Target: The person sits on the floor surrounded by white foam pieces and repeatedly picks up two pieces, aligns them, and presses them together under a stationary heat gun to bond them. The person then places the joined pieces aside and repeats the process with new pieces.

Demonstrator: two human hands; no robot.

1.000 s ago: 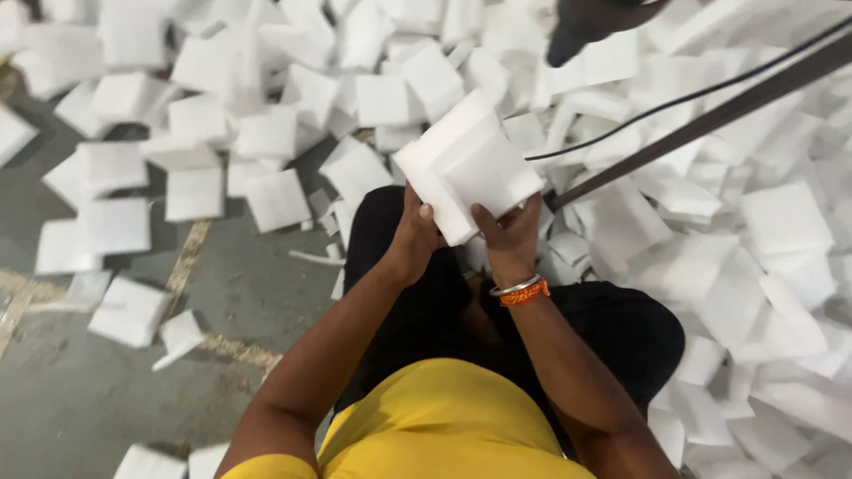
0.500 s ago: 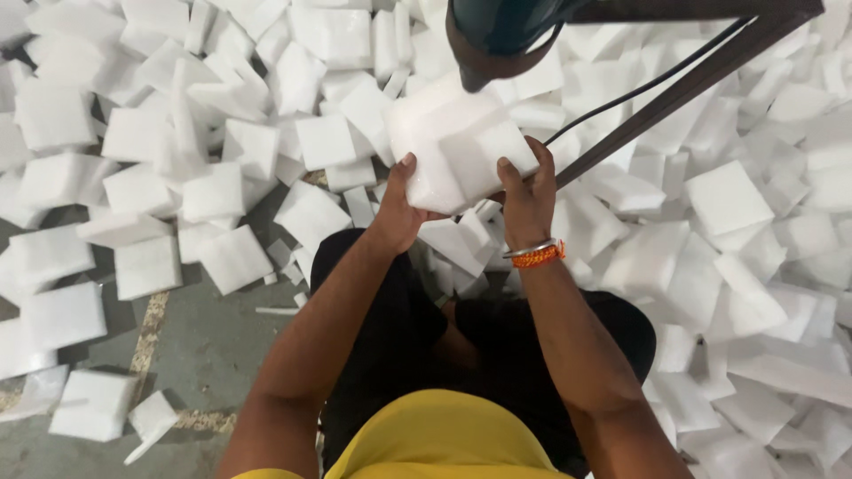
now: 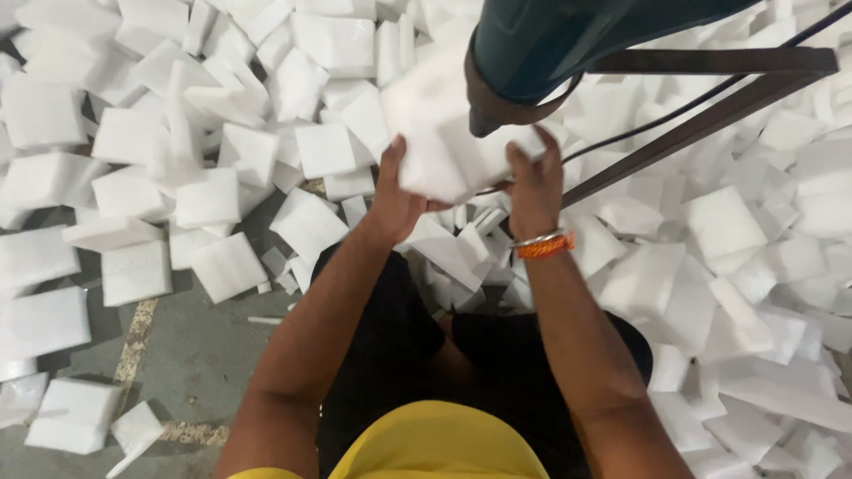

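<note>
My left hand (image 3: 397, 197) and my right hand (image 3: 532, 182) both grip a stack of white foam pieces (image 3: 444, 133), held up in front of me. The stack's upper right part sits under a dark teal machine head (image 3: 550, 44) that hangs in from the top of the view and hides part of the foam. An orange and silver bangle (image 3: 544, 244) is on my right wrist. I sit with black trousers and a yellow shirt below my arms.
White foam blocks (image 3: 213, 133) lie scattered over the grey floor all around, thick at the right (image 3: 737, 266). A dark metal bar (image 3: 710, 111) and a black cable (image 3: 657, 120) slant from the machine to the right. Bare floor (image 3: 195, 355) shows at lower left.
Both hands have lifted the foam stack up and away from me, bringing it under the teal machine head, which now fills more of the top of the view.
</note>
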